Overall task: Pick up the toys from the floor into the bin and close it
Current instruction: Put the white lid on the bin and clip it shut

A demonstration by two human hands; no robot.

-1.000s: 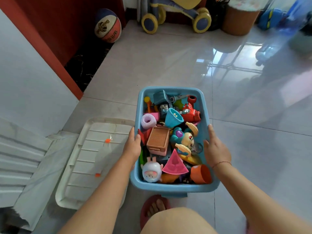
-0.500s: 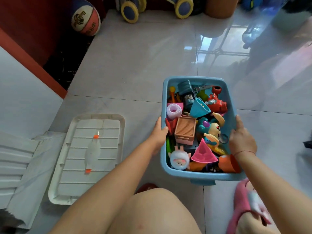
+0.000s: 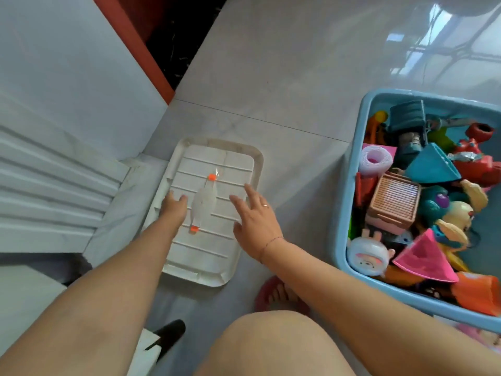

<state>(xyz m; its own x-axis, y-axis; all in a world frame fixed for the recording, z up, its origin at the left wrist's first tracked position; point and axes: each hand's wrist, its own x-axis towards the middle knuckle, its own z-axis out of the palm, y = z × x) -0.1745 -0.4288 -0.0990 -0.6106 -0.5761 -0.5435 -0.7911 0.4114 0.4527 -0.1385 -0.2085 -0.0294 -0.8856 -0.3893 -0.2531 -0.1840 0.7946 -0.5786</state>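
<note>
The blue bin [image 3: 343,213] stands on the tiled floor at the right, filled with several plastic toys, among them a pink triangle [image 3: 425,260] and a tan ribbed box [image 3: 393,203]. Its white ribbed lid [image 3: 214,248] lies flat on the floor to the left of the bin, with a clear handle and orange clips in its middle. My left hand [image 3: 173,206] rests on the lid's left part, fingers spread. My right hand [image 3: 254,215] hovers over the lid's right edge, fingers apart, holding nothing.
A white wall and stepped white moulding [image 3: 54,180] run along the left, right beside the lid. A red door frame [image 3: 135,47] stands at the top. My knee [image 3: 271,346] and a red slipper [image 3: 273,294] are at the bottom. A black object [image 3: 168,332] lies bottom left.
Both hands have let go of the bin's sides and moved left onto the lid. The view has swung left, so the bin now sits at the right edge.
</note>
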